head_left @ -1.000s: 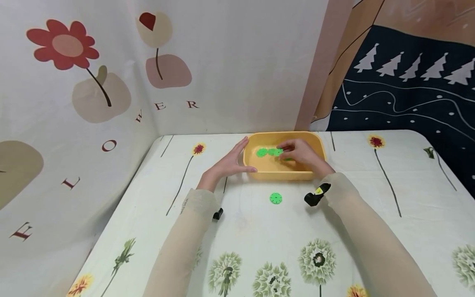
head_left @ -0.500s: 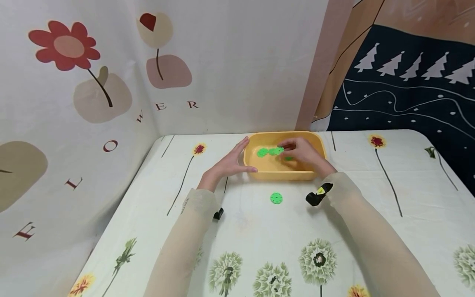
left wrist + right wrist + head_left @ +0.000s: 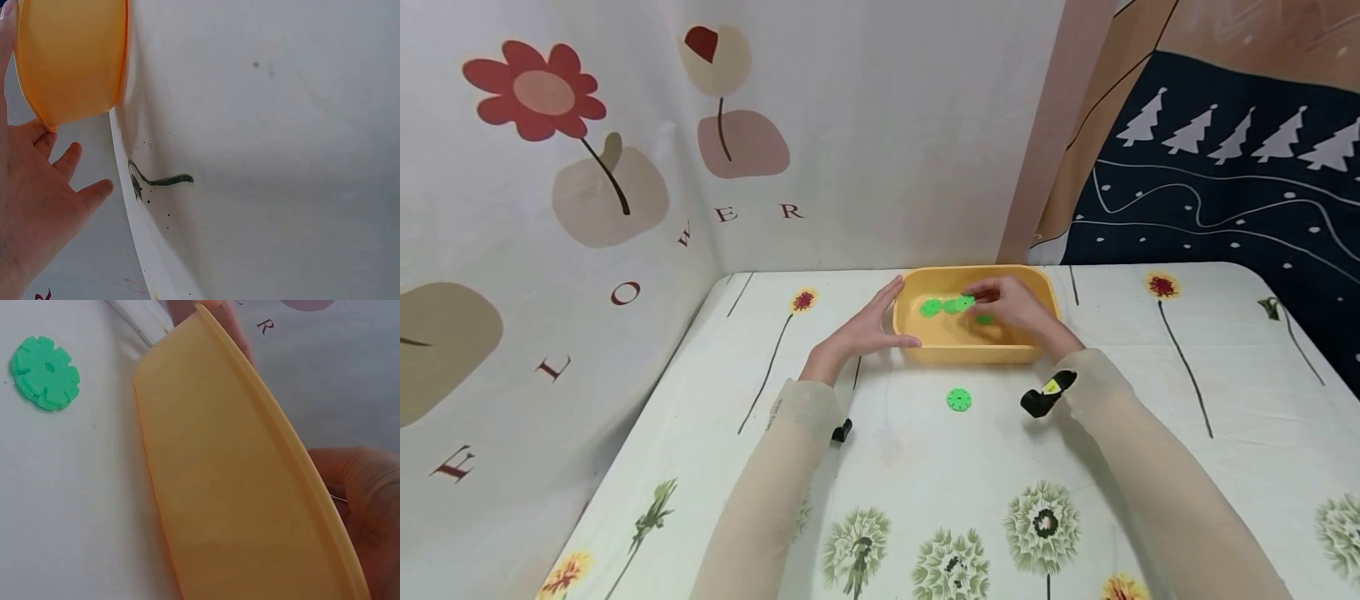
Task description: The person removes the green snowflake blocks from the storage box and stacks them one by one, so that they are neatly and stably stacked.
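A yellow plastic basin [image 3: 973, 355] stands at the back of the table. My left hand [image 3: 859, 333] spans its left end with fingers spread and straight, thumb at the near rim. Over the inside, my right hand [image 3: 1013, 305] pinches a green slotted disc [image 3: 967, 302] between thumb and fingertips. Another green disc [image 3: 931, 308] lies to the left in the basin, and one more [image 3: 984, 320] shows under the right hand. On the cloth before the basin sit green notched discs [image 3: 46, 374], stacked in the right wrist view. The basin wall hides my right fingertips there.
A white flowered cloth [image 3: 895, 467] covers the table. A patterned curtain [image 3: 880, 133] hangs right behind the basin, and a dark blue cloth with white trees [image 3: 1217, 192] hangs at the right. Black wrist cameras [image 3: 1047, 396] sit on both sleeves.
My right hand, with the disc, has risen very slightly, and the disc beneath it shows more fully. My left hand and the basin keep their places.
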{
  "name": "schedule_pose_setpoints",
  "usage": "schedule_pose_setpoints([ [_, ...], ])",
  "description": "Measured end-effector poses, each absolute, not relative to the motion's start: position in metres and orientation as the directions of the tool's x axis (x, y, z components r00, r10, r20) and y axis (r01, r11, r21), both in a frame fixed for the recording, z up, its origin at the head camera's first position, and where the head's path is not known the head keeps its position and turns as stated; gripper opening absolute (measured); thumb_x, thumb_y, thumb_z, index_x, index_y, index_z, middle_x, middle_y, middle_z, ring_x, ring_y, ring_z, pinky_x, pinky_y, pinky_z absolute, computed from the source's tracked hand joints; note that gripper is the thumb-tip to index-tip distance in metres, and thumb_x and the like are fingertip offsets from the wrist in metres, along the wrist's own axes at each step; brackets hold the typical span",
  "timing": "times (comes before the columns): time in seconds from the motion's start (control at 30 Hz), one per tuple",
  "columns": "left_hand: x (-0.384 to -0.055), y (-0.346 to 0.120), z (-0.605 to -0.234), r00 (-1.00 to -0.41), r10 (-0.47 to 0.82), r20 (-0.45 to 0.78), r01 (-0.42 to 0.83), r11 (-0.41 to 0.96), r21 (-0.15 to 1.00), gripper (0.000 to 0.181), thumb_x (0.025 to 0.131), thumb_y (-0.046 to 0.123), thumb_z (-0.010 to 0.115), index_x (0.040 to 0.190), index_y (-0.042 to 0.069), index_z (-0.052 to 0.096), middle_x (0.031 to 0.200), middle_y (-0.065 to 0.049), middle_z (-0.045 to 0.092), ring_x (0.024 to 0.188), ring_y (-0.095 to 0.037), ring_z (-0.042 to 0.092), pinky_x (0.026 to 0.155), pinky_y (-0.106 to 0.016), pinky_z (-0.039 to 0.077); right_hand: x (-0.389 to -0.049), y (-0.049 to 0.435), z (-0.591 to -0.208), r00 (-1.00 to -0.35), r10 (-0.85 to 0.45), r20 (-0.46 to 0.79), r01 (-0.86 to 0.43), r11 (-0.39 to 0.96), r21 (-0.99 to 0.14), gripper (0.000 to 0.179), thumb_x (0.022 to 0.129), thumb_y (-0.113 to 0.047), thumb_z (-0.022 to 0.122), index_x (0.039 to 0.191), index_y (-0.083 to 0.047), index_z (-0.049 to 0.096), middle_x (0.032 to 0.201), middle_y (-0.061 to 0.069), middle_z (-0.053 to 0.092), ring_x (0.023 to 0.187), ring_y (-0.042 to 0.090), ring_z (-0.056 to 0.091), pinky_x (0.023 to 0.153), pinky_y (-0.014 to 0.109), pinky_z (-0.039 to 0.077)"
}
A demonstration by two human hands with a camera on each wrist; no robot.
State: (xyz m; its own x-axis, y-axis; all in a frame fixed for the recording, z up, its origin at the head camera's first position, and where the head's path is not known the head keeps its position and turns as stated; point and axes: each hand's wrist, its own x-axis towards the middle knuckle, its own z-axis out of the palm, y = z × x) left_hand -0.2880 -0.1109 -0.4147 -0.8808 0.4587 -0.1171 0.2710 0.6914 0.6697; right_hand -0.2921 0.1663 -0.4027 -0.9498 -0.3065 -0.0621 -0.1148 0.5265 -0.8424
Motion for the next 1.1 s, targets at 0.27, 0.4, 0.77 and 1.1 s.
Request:
schedule_pose_setpoints([
  [0.27, -0.2883, -0.1109, -0.4139, -0.881, 0.459, -0.119, 0.274, 0.698, 0.662, 0.114, 0.079, 0.049, 0.081, 0.162, 0.026, 0.007, 0.169, 0.015, -0.002, 0.158, -0.018, 0.005, 0.126, -0.052, 0.018, -0.2911, 0.1678, -0.4024, -0.941, -0.339, 0.002, -0.184, 0.506, -0.843, 0.034, 0.093, -0.005, 0.068, 0.125, 0.006, 0.065, 0.122, 0.025, 0.066, 0.104, 0.024, 0.063, 0.076, 0.009, 0.047],
  [0.4, -0.2885, -0.111, -0.4138, -0.881, 0.458, -0.119, 0.273, 0.698, 0.662, 0.113, 0.079, 0.049, 0.081, 0.162, 0.026, 0.007, 0.169, 0.015, -0.001, 0.158, -0.018, 0.005, 0.126, -0.052, 0.018, -0.2904, 0.1679, -0.4012, -0.94, -0.34, 0.007, -0.186, 0.496, -0.848, 0.033, 0.092, -0.004, 0.068, 0.124, 0.006, 0.066, 0.12, 0.026, 0.067, 0.099, 0.02, 0.062, 0.074, 0.008, 0.048],
  [0.77, -0.2891, -0.1109, -0.4138, -0.878, 0.464, -0.112, 0.28, 0.691, 0.667, 0.114, 0.079, 0.047, 0.081, 0.162, 0.024, 0.008, 0.169, 0.014, -0.001, 0.158, -0.018, 0.005, 0.126, -0.052, 0.018, -0.2875, 0.1691, -0.3993, -0.936, -0.353, 0.008, -0.194, 0.496, -0.846, 0.035, 0.093, -0.006, 0.069, 0.125, 0.006, 0.065, 0.121, 0.026, 0.067, 0.098, 0.02, 0.062, 0.074, 0.008, 0.048],
  [1.1, -0.2878, -0.1105, -0.4127, -0.88, 0.46, -0.116, 0.275, 0.694, 0.666, 0.113, 0.079, 0.047, 0.082, 0.162, 0.025, 0.008, 0.169, 0.013, -0.001, 0.158, -0.019, 0.006, 0.126, -0.052, 0.018, -0.2841, 0.1693, -0.3988, -0.936, -0.353, 0.009, -0.198, 0.503, -0.842, 0.035, 0.093, -0.006, 0.069, 0.126, 0.005, 0.065, 0.123, 0.024, 0.066, 0.101, 0.026, 0.06, 0.074, 0.007, 0.046],
])
